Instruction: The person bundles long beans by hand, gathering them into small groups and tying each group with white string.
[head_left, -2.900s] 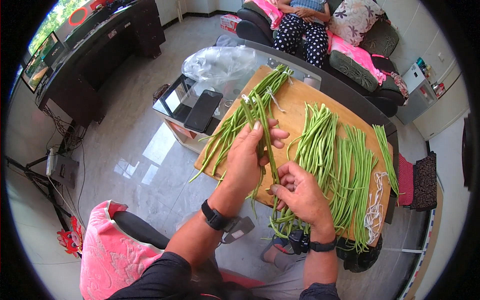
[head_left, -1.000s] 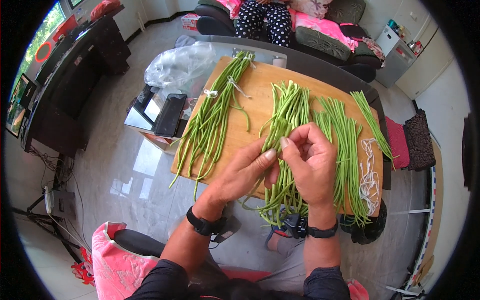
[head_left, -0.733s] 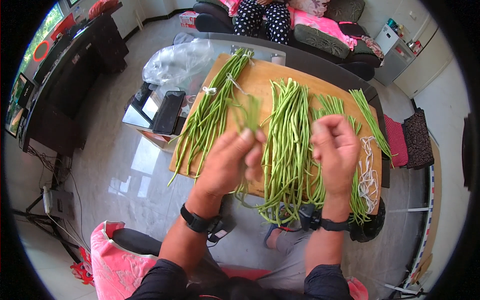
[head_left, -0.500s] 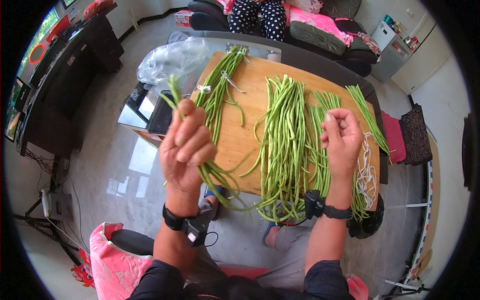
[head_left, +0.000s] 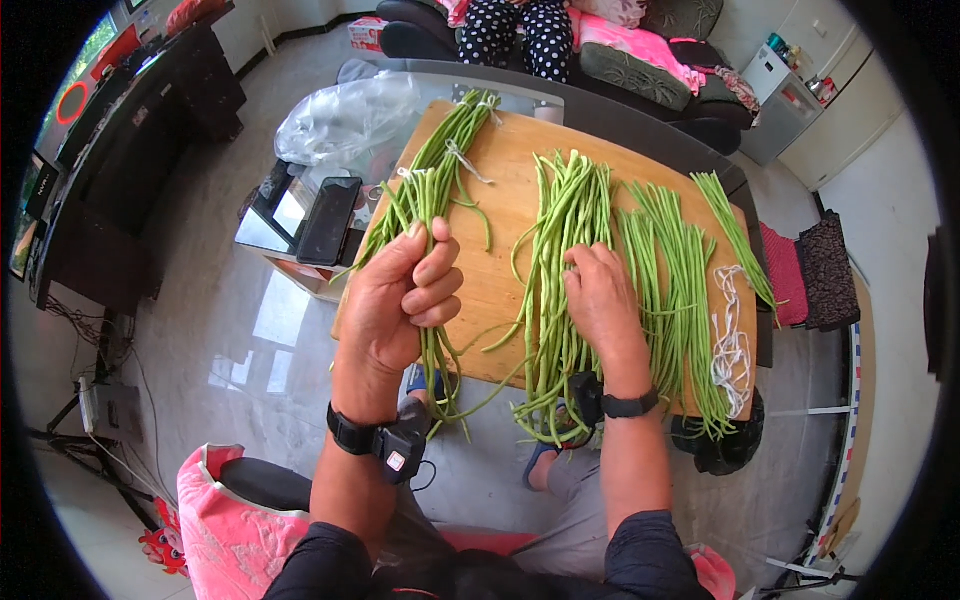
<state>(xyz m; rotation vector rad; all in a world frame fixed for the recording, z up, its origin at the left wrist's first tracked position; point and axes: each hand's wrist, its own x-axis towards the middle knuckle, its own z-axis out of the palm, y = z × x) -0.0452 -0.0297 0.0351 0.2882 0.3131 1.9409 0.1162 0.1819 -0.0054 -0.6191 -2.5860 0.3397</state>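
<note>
My left hand [head_left: 405,300] is closed round a small bunch of long green beans [head_left: 432,190], held upright with their tails hanging below my fist. Behind it, tied bunches [head_left: 462,125] with white string lie on the wooden board [head_left: 520,130]. My right hand [head_left: 600,295] rests on the large loose pile of beans [head_left: 560,210], fingers curled down among them; what they grip is unclear. More beans lie in a sorted row [head_left: 680,300] and a smaller group [head_left: 735,240] to the right, beside a tangle of white strings [head_left: 730,350].
A plastic bag [head_left: 330,120] and a phone [head_left: 328,220] are at the table's left. A seated person [head_left: 510,40] is on the sofa behind. A dark desk [head_left: 150,170] stands left, a pink-covered chair [head_left: 220,530] below, red and dark cushions [head_left: 785,275] right.
My left hand swung leftward with the bunch, away from my right hand, over the board's left side. My right hand moved right, then came down onto the middle pile.
</note>
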